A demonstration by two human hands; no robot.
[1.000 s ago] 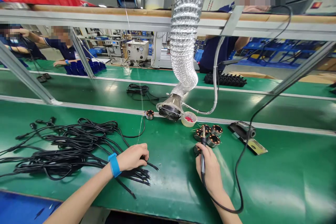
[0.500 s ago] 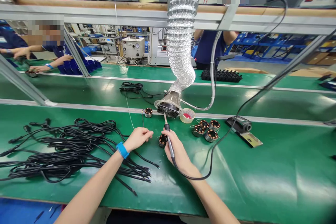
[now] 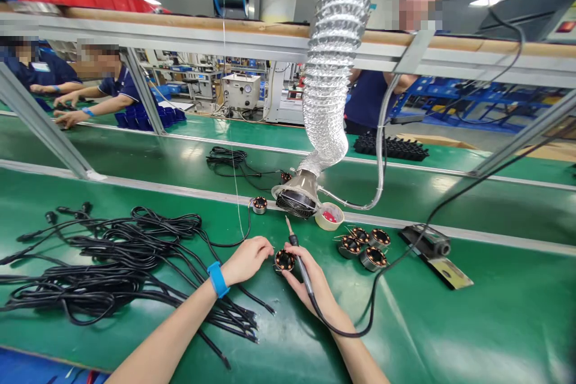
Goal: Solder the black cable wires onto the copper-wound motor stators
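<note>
My right hand (image 3: 310, 276) is closed round a soldering iron (image 3: 299, 255), whose tip points up and away, and its fingers also touch a round motor coil (image 3: 284, 260). Left of that coil, my left hand (image 3: 249, 258) has its fingers pinched together near a thin wire (image 3: 238, 204); whatever lies between the fingertips is too small to make out. Another coil (image 3: 260, 205) with a black cable stands farther back. Several more coils (image 3: 373, 258) are grouped to the right. Bundled black cables (image 3: 117, 252) lie at the left.
A fume fan (image 3: 297, 201) hangs on a silver duct (image 3: 333, 54) above the bench. Beside it sits a round tub (image 3: 329, 216) with red contents. A black holder (image 3: 432, 243) stands at the right. People sit at the far left; another stands behind the shelf.
The camera view has shifted, so the scene sits lower. The coil by my right hand now shows more fully, and my right thumb has moved to its near side.
</note>
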